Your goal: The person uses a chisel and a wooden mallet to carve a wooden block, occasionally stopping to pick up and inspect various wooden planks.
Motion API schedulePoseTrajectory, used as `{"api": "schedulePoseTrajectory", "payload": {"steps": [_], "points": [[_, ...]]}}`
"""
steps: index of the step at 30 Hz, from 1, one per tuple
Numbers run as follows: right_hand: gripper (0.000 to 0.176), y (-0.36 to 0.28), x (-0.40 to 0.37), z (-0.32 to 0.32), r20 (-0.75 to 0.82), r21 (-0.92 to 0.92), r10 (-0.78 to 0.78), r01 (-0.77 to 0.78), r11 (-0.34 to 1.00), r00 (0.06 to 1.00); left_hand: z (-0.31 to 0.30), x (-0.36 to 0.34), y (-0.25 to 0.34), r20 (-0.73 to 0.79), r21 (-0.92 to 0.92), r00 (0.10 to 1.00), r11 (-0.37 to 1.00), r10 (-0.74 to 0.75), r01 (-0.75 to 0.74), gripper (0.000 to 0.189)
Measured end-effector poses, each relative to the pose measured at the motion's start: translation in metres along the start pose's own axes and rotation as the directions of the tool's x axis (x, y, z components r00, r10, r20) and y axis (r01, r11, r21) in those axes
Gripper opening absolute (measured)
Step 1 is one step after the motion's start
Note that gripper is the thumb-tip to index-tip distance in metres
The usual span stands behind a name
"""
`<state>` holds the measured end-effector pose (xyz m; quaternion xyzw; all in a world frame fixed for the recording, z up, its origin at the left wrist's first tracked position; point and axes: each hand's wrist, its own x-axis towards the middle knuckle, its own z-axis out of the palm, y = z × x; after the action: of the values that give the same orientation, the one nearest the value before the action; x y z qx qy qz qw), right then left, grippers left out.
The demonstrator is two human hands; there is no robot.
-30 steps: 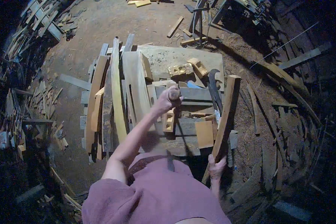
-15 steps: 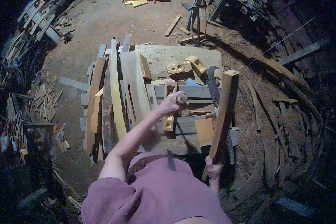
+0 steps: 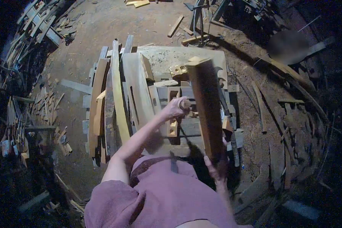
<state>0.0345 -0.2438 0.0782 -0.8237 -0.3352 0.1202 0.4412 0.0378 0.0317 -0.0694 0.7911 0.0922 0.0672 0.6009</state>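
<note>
My left hand [image 3: 173,108] is closed around the round wooden handle of a chisel [image 3: 185,103], its butt end facing up; the blade is hidden. Beneath that hand lies a narrow wooden block [image 3: 173,130] with square holes cut in it. My right hand [image 3: 216,170] grips the lower end of a long, thick squared wooden mallet [image 3: 208,106]. The mallet is raised just right of the chisel, its top end pointing forward, and it covers part of the bench. Another holed block [image 3: 177,71] sits behind, partly covered by the mallet.
Curved planks [image 3: 119,91] and a wide pale board [image 3: 136,87] lie along the left of the low slatted bench [image 3: 161,146]. A curved dark blade [image 3: 219,72] shows behind the mallet. Scrap wood [image 3: 260,108] litters the ground. At upper right is a blurred round patch [image 3: 288,47].
The mallet has swung left and tilted toward the chisel, now hiding the second holed block's neighbour and much of the curved blade. My right hand moved slightly; my left stays on the chisel.
</note>
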Motion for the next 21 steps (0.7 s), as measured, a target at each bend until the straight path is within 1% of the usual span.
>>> {"api": "schedulePoseTrajectory", "payload": {"steps": [1,2,3,4,5,6,7,8,10,11,12,14,15,17,18,20,21], "points": [[0.081,0.004,-0.005,0.005,0.012,0.31,0.185,-0.18,0.934,0.983,0.001,0.0,0.0,-0.043,-0.033,0.999,0.999,0.027,-0.029,0.05],[0.08,0.009,-0.009,0.011,0.082,0.581,0.349,-0.329,0.744,0.934,0.002,0.0,0.0,-0.089,-0.066,0.995,0.996,0.053,-0.059,0.051],[0.08,0.016,-0.007,0.015,0.081,0.58,0.347,-0.327,0.746,0.934,0.003,-0.002,-0.001,-0.103,-0.164,0.993,0.984,0.054,-0.071,0.048],[0.08,0.02,-0.003,0.018,0.071,0.223,0.256,-0.266,0.938,0.964,0.002,-0.003,-0.001,-0.105,-0.163,0.993,0.984,0.057,-0.074,0.048],[0.079,0.024,0.001,0.022,0.097,-0.168,0.166,-0.148,0.975,0.981,0.001,-0.005,0.001,-0.095,-0.203,0.992,0.974,0.085,-0.102,0.046],[0.079,0.027,0.004,0.026,0.174,-0.219,0.313,-0.274,0.936,0.934,0.0,-0.006,0.002,-0.085,-0.242,0.99,0.961,0.113,-0.13,0.044],[0.078,0.033,0.002,0.027,0.139,-0.206,0.236,-0.205,0.957,0.962,0.0,-0.008,0.0,-0.09,-0.181,0.984,0.969,0.151,-0.165,0.036],[0.077,0.039,0.0,0.026,0.11,-0.197,0.153,-0.13,0.972,0.982,-0.003,-0.006,-0.002,-0.102,-0.178,0.983,0.969,0.153,-0.169,0.036],[0.076,0.026,-0.003,0.016,0.081,-0.004,0.243,-0.243,0.97,0.967,-0.009,-0.008,0.008,-0.131,-0.122,0.986,0.985,0.104,-0.12,0.03],[0.072,0.051,-0.011,0.017,0.082,0.008,0.249,-0.25,0.968,0.965,-0.015,-0.008,0.015,-0.103,-0.176,0.994,0.983,0.038,-0.056,0.026],[0.067,0.031,-0.009,0.014,-0.012,0.237,0.361,-0.348,0.907,0.933,-0.022,-0.009,0.028,-0.176,-0.135,0.983,0.988,0.046,-0.07,0.023],[0.066,0.017,0.002,0.002,-0.113,0.156,0.327,-0.308,0.939,0.938,-0.033,-0.009,0.057,-0.29,-0.238,0.956,0.963,0.052,-0.124,0.02],[0.066,0.017,0.002,-0.001,-0.114,0.157,0.327,-0.308,0.939,0.938,-0.035,-0.009,0.065,-0.289,-0.237,0.956,0.963,0.053,-0.125,0.02],[0.068,0.019,0.005,-0.006,-0.202,0.022,0.375,-0.378,0.925,0.905,-0.041,-0.009,0.076,-0.427,-0.185,0.904,0.978,0.011,-0.099,0.018],[0.068,0.026,0.003,-0.006,-0.198,0.024,0.371,-0.374,0.927,0.907,-0.04,-0.01,0.083,-0.431,-0.181,0.902,0.978,0.011,-0.099,0.018],[0.073,0.047,-0.007,-0.003,-0.171,0.089,0.315,-0.304,0.949,0.934,-0.031,-0.014,0.092,-0.582,-0.344,0.813,0.915,-0.033,-0.209,0.017],[0.073,0.049,-0.01,-0.002,-0.169,0.088,0.315,-0.304,0.949,0.934,-0.027,-0.014,0.087,-0.635,-0.35,0.771,0.905,-0.039,-0.243,0.017]]}}
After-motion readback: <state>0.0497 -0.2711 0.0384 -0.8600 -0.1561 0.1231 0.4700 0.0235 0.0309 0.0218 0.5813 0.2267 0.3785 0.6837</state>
